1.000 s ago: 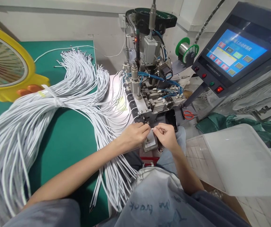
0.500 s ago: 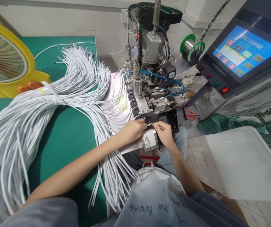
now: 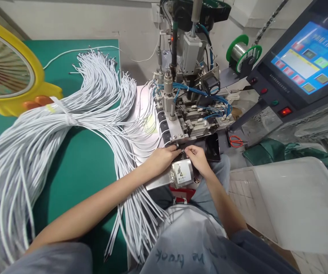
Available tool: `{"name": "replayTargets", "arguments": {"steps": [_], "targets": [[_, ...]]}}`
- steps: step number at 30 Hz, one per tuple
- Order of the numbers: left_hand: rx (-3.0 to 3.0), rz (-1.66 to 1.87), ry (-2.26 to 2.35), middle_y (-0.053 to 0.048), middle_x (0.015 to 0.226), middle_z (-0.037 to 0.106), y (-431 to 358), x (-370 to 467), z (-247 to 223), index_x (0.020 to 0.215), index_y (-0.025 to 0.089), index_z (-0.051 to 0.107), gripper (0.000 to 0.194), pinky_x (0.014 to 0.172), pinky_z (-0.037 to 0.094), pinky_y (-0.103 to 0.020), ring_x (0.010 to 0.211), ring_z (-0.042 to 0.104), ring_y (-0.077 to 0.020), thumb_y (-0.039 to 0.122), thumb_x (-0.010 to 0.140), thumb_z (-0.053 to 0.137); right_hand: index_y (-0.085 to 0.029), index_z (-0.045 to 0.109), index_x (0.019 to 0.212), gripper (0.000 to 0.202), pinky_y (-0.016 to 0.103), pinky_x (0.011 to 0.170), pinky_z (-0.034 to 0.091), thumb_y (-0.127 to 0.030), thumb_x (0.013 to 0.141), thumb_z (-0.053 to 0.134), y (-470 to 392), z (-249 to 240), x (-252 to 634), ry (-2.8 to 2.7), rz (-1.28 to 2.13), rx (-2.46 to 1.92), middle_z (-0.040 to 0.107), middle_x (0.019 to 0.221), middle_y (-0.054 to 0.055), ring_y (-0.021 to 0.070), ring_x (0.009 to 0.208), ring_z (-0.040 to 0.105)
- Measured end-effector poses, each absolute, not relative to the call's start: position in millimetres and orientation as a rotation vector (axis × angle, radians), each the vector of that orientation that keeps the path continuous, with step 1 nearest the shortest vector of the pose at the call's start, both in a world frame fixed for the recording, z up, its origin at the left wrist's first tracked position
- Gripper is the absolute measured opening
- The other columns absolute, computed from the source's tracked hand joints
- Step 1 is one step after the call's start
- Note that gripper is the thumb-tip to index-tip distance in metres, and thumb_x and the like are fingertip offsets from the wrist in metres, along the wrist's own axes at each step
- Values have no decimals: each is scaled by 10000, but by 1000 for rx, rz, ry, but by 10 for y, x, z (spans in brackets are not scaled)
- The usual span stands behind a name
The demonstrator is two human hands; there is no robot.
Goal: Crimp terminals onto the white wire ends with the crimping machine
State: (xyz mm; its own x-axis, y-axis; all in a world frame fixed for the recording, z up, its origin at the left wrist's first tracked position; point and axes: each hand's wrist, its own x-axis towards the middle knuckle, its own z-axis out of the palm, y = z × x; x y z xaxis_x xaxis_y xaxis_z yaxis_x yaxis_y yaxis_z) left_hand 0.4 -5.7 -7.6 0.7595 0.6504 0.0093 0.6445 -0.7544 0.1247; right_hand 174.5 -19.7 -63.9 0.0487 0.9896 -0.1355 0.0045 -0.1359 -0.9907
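Note:
In front of the machine's lower edge, my left hand is closed in a pinch on a white cable, most of which its fingers cover. Facing it, my right hand pinches at the end of the same cable; the tip is too small to make out. Just below both hands sits a metal canister-like part with a white label. A large bundle of white cables, tied with a white strap, spreads over the green mat under and beside my left forearm.
Behind my hands stands a machine with cylinders and blue air tubes. To its right are a wire spool, a control screen, red-handled scissors and a dark phone. A yellow fan is at left; a white bin at right.
My hands have come closer together, and less of the cable shows between them. The whole view has shifted slightly. Both hands stay in front of the machine.

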Motion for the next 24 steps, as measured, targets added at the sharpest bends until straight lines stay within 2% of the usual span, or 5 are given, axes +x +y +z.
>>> {"name": "replayTargets", "arguments": {"steps": [4,9,16,24], "targets": [[2925,55,1049,-40,849,571,-61,-11,-126,1171,169,547,378,478,392,-228,549,558,-116,56,860,364,-176,586,635,168,258,545,407,-342,652,593,-205,-609,1764,-1109,1303,-1341,562,594,-18,113,521,487],[2986,16,993,-67,907,568,-87,-2,-71,1200,125,512,385,529,448,-243,637,598,-141,40,844,393,-173,584,633,154,252,540,391,-324,665,582,-192,-607,1777,-1156,1296,-1344,552,589,-20,111,529,479],[3034,-81,937,-107,971,571,-104,14,-14,1233,68,472,386,622,512,-289,759,630,-185,49,855,397,-185,553,634,158,239,486,341,-333,687,568,-177,-573,1760,-1179,1315,-1356,450,508,-51,105,491,417],[3045,-122,913,-99,941,574,-94,20,-16,1218,71,490,360,632,513,-286,752,627,-179,71,869,401,-188,541,619,160,241,482,311,-333,687,558,-182,-600,1739,-1164,1294,-1364,442,506,-52,101,486,387]]}}
